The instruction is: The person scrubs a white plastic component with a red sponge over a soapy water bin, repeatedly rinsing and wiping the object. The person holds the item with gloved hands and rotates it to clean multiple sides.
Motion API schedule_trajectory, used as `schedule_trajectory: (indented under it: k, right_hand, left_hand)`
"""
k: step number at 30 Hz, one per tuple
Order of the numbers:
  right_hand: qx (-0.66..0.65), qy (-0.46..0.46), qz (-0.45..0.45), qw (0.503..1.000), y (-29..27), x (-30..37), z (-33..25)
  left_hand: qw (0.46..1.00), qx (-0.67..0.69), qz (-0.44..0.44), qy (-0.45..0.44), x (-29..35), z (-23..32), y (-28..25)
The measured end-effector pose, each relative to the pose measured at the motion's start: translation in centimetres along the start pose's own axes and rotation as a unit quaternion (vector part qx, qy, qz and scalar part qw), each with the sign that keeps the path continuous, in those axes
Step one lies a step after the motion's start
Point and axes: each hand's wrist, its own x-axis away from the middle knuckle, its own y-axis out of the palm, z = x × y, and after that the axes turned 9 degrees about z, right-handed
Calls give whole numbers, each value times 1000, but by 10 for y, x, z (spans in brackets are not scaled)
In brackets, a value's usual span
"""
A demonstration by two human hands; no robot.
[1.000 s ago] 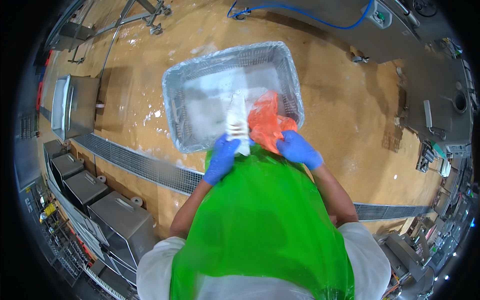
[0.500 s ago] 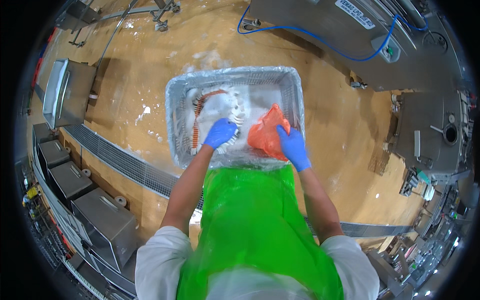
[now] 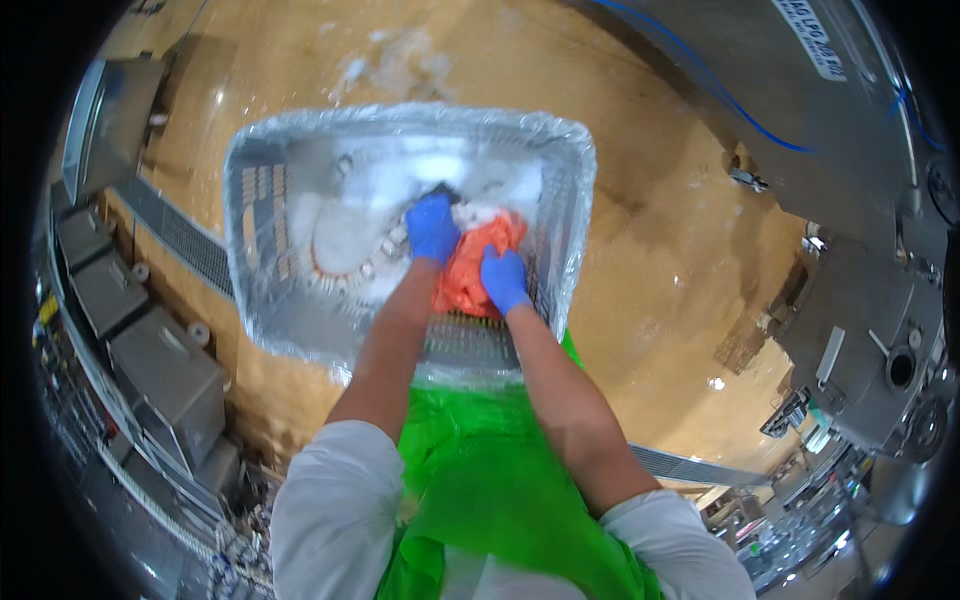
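Observation:
A grey perforated crate [image 3: 262, 215], lined with clear plastic, holds white foam and a curved belt of white segments [image 3: 350, 275] with a red-brown edge. My blue-gloved left hand [image 3: 432, 230] is closed over the belt's right part, where links run up to it; its fingertips are hidden. A dark patch [image 3: 440, 190] shows just beyond them, too blurred to name. Close on its right, my blue-gloved right hand [image 3: 505, 278] grips a crumpled orange-red cloth [image 3: 467, 275] inside the crate. The cloth lies against the left hand's side.
Beneath the crate is a wet tan floor [image 3: 660, 320] with a drain grate [image 3: 180, 235]. Steel carts [image 3: 165, 375] line the left side. Large steel machines [image 3: 850, 320] stand on the right, and a blue hose [image 3: 710, 75] crosses the upper right.
My left hand has shifted up along the belt, and my right hand has brought the cloth left beside it. The belt lies differently in the foam. The view has moved closer to the crate.

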Motion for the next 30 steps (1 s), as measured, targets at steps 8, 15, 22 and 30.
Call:
schedule_trajectory:
  k: [8, 15, 22, 30]
  right_hand:
    - [-373, 24, 221, 901, 31, -74, -29]
    - [154, -228, 47, 960, 80, -51, -154]
    - [286, -433, -143, 843, 158, 40, -21]
    - [-250, -120, -357, 892, -101, 115, -123]
  left_hand:
    - [945, 295, -143, -4, 12, 39, -203]
    - [752, 614, 24, -239, 102, -14, -321]
    - [691, 658, 73, -291, 133, -50, -308]
    - [746, 625, -4, -227, 139, -30, -348]
